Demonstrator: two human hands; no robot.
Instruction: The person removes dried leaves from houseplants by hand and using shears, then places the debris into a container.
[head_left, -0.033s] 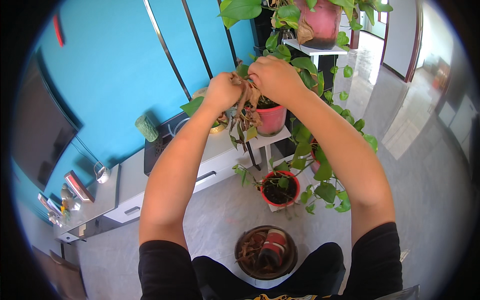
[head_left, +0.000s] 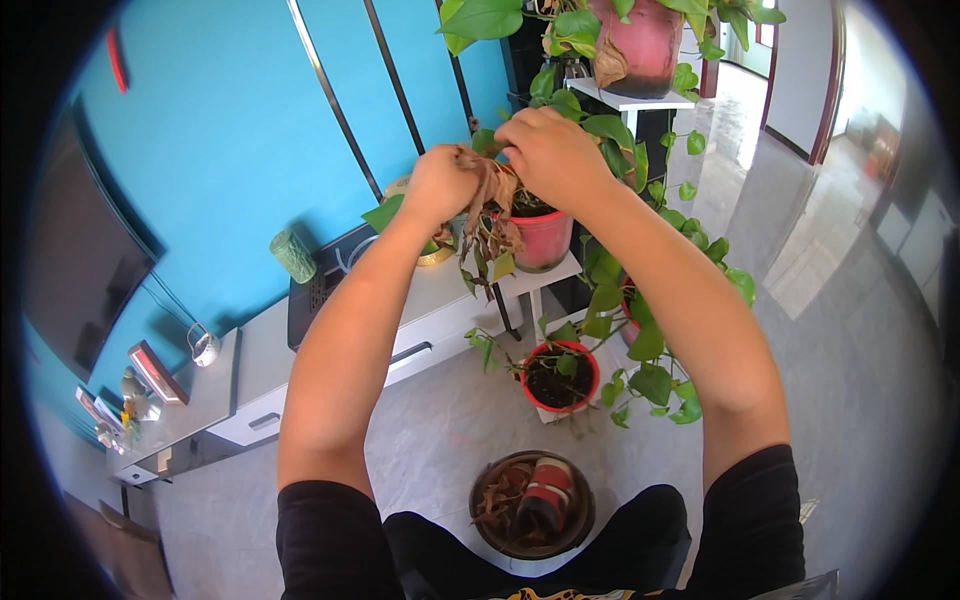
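Observation:
My left hand [head_left: 442, 186] is closed around withered brown leaves [head_left: 490, 218], which hang in a limp bunch below it. The bunch droops over the left side of a pink pot [head_left: 545, 240] with dark soil, set on a white stand. Just above the pot's rim, my right hand [head_left: 556, 158] reaches into the plant with its fingers curled. The fingertips are hidden behind the hand and leaves, so I cannot make out what they grip. Green leaves [head_left: 608, 128] surround the right hand.
Below, a red pot [head_left: 562, 378] with a small plant stands near the floor. Between my legs sits a dark round bin [head_left: 591, 515] holding dry leaves and a red-and-black object. Higher up, another pink pot [head_left: 640, 50] stands on a white shelf. A TV cabinet [head_left: 265, 405] runs left.
My right hand has shifted very slightly at the plant, and the brown leaves by my left hand have moved a little. All else looks the same.

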